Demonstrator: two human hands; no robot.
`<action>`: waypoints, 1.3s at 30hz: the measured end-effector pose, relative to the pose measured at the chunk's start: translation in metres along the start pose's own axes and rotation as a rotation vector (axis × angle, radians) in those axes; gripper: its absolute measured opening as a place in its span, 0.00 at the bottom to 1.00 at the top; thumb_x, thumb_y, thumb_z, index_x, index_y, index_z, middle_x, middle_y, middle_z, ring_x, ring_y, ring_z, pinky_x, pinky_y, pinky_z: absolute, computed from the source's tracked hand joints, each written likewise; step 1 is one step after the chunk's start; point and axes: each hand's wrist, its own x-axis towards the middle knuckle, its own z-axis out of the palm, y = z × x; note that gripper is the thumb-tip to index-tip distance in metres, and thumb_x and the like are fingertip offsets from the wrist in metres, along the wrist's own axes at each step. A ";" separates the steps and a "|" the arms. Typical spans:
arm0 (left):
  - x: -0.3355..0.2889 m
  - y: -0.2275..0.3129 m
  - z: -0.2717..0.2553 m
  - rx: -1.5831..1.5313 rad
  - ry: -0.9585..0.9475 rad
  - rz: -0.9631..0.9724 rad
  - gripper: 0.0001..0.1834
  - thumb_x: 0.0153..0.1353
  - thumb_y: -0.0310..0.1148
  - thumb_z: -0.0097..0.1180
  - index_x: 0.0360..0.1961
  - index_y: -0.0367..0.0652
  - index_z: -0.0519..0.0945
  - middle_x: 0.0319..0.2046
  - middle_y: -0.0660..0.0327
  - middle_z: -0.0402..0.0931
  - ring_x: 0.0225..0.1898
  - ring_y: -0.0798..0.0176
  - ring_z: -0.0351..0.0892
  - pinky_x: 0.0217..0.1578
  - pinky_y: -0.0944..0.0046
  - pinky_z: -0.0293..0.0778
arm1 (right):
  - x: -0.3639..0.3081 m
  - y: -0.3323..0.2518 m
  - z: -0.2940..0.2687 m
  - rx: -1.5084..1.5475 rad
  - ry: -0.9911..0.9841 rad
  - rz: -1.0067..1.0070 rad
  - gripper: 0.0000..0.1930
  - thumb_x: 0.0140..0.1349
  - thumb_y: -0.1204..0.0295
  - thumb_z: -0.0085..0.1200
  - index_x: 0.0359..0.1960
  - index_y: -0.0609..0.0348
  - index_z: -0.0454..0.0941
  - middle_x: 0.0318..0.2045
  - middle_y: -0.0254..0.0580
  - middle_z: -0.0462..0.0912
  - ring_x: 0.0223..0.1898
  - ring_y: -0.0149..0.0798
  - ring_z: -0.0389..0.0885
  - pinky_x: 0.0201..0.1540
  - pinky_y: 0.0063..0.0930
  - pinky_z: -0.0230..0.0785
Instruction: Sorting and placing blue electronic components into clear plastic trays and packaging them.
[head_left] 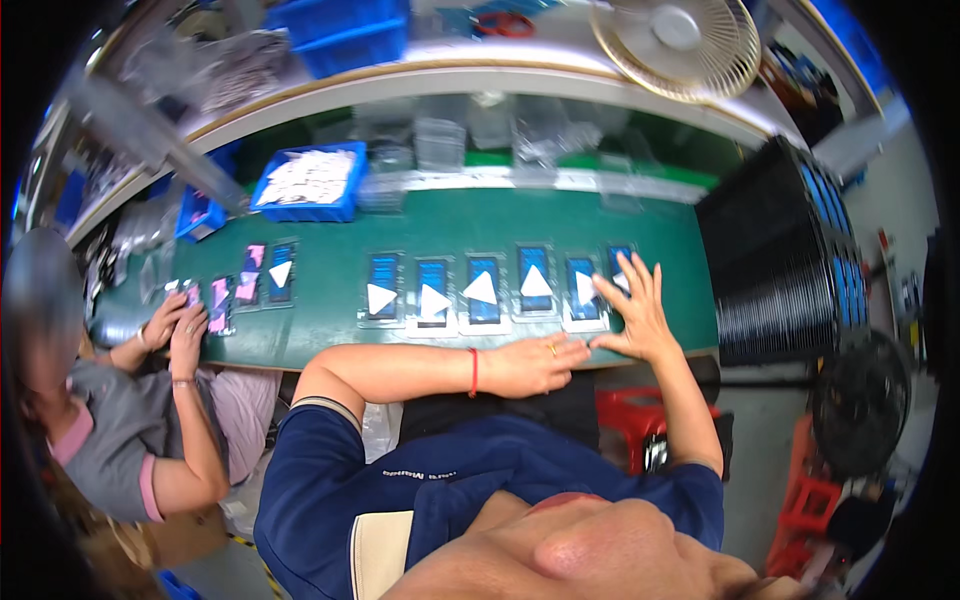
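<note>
A row of flat clear packs, each with a dark blue panel and a white triangular piece, lies across the green table. My right hand (643, 312) is open with spread fingers, at the right end of the row. Its fingers partly cover the end pack (620, 258) and reach the edge of the neighbouring pack (581, 290). Whether they press on either one I cannot tell. My left hand (535, 368) lies open at the table's near edge, fingers stretched toward my right hand. Nearest in front of it are a middle pack (483, 292) and another pack (535, 280).
On the left, a co-worker's hands (180, 325) are over packs with pink pieces (218, 305). A blue bin of white pieces (312, 182) stands at the back. Tall stacked black trays (770, 260) border the table's right end. A fan (680, 45) sits on the shelf above.
</note>
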 end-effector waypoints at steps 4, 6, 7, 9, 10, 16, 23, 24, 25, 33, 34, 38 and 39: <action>-0.006 0.000 0.009 -0.027 0.087 0.029 0.11 0.50 0.34 0.52 0.30 0.35 0.78 0.57 0.39 0.62 0.61 0.43 0.60 0.61 0.45 0.58 | 0.008 -0.003 0.002 -0.019 -0.084 -0.032 0.43 0.38 0.38 0.60 0.60 0.34 0.67 0.65 0.52 0.55 0.65 0.61 0.50 0.64 0.64 0.38; -0.007 0.000 0.011 0.012 0.058 0.032 0.15 0.48 0.38 0.57 0.31 0.36 0.79 0.59 0.40 0.59 0.63 0.44 0.57 0.63 0.45 0.55 | 0.008 -0.006 0.003 -0.016 -0.073 -0.041 0.41 0.40 0.41 0.60 0.59 0.37 0.69 0.64 0.53 0.57 0.65 0.61 0.52 0.64 0.60 0.40; -0.007 0.002 0.013 0.024 0.063 0.044 0.15 0.47 0.38 0.57 0.31 0.36 0.79 0.59 0.40 0.59 0.63 0.44 0.57 0.63 0.45 0.54 | 0.008 -0.010 0.001 -0.027 -0.064 -0.041 0.40 0.41 0.43 0.61 0.59 0.38 0.69 0.64 0.52 0.57 0.64 0.61 0.52 0.64 0.58 0.42; -0.007 0.003 0.003 0.065 -0.006 0.051 0.16 0.52 0.36 0.52 0.38 0.36 0.78 0.60 0.42 0.59 0.63 0.45 0.59 0.63 0.46 0.55 | 0.008 -0.013 0.001 -0.046 -0.053 -0.033 0.40 0.41 0.43 0.61 0.59 0.40 0.69 0.63 0.52 0.58 0.64 0.60 0.53 0.64 0.57 0.43; -0.009 0.002 0.004 0.087 0.011 0.034 0.16 0.52 0.36 0.52 0.38 0.36 0.78 0.60 0.42 0.59 0.63 0.45 0.59 0.63 0.46 0.55 | 0.008 -0.015 0.001 -0.056 -0.052 -0.028 0.41 0.41 0.43 0.61 0.60 0.42 0.68 0.63 0.53 0.58 0.64 0.59 0.54 0.64 0.57 0.43; -0.009 0.002 0.011 0.032 -0.016 0.054 0.15 0.50 0.38 0.54 0.34 0.37 0.79 0.61 0.44 0.58 0.65 0.48 0.56 0.64 0.48 0.52 | 0.002 -0.015 0.008 0.094 0.072 0.049 0.50 0.37 0.42 0.63 0.63 0.51 0.60 0.62 0.57 0.59 0.63 0.59 0.57 0.64 0.54 0.46; -0.009 0.001 0.010 0.001 -0.032 0.026 0.17 0.48 0.38 0.56 0.36 0.37 0.79 0.63 0.46 0.56 0.66 0.49 0.53 0.65 0.49 0.51 | 0.000 0.005 0.023 0.354 0.482 0.263 0.32 0.62 0.59 0.46 0.64 0.64 0.56 0.59 0.59 0.64 0.60 0.54 0.63 0.62 0.41 0.52; -0.008 0.000 0.011 -0.002 -0.033 0.023 0.17 0.48 0.38 0.56 0.36 0.37 0.79 0.63 0.46 0.56 0.66 0.49 0.53 0.65 0.49 0.51 | 0.000 0.010 0.027 0.410 0.560 0.320 0.29 0.64 0.62 0.44 0.64 0.64 0.57 0.56 0.59 0.68 0.57 0.52 0.67 0.60 0.39 0.56; -0.008 -0.001 0.013 -0.004 -0.028 0.027 0.17 0.49 0.38 0.56 0.36 0.37 0.78 0.63 0.46 0.56 0.66 0.49 0.53 0.65 0.49 0.50 | 0.000 0.012 0.025 0.410 0.558 0.323 0.29 0.64 0.62 0.44 0.64 0.64 0.57 0.56 0.59 0.68 0.57 0.52 0.67 0.60 0.39 0.56; -0.006 -0.001 0.012 0.007 -0.058 0.033 0.17 0.51 0.39 0.54 0.38 0.37 0.79 0.63 0.47 0.56 0.67 0.50 0.52 0.66 0.50 0.49 | -0.005 0.022 0.033 0.447 0.536 0.468 0.20 0.67 0.66 0.42 0.57 0.64 0.67 0.43 0.54 0.78 0.44 0.45 0.77 0.47 0.34 0.67; -0.007 -0.001 0.013 0.006 -0.063 0.025 0.17 0.51 0.39 0.54 0.38 0.38 0.79 0.63 0.47 0.56 0.67 0.50 0.51 0.66 0.50 0.49 | -0.004 0.023 0.035 0.450 0.535 0.464 0.20 0.67 0.66 0.42 0.57 0.64 0.67 0.43 0.54 0.78 0.44 0.45 0.77 0.47 0.34 0.67; -0.009 -0.001 0.015 0.007 -0.064 0.016 0.17 0.52 0.39 0.53 0.38 0.38 0.79 0.63 0.47 0.56 0.67 0.50 0.51 0.66 0.50 0.48 | -0.002 0.023 0.037 0.447 0.524 0.471 0.19 0.66 0.68 0.43 0.56 0.64 0.68 0.43 0.54 0.78 0.44 0.45 0.76 0.47 0.35 0.67; -0.010 -0.002 0.015 0.006 -0.064 0.017 0.17 0.52 0.39 0.53 0.38 0.38 0.79 0.63 0.47 0.56 0.67 0.50 0.51 0.66 0.50 0.48 | -0.001 0.022 0.036 0.441 0.524 0.475 0.19 0.65 0.69 0.43 0.56 0.65 0.68 0.43 0.53 0.78 0.44 0.45 0.76 0.47 0.35 0.67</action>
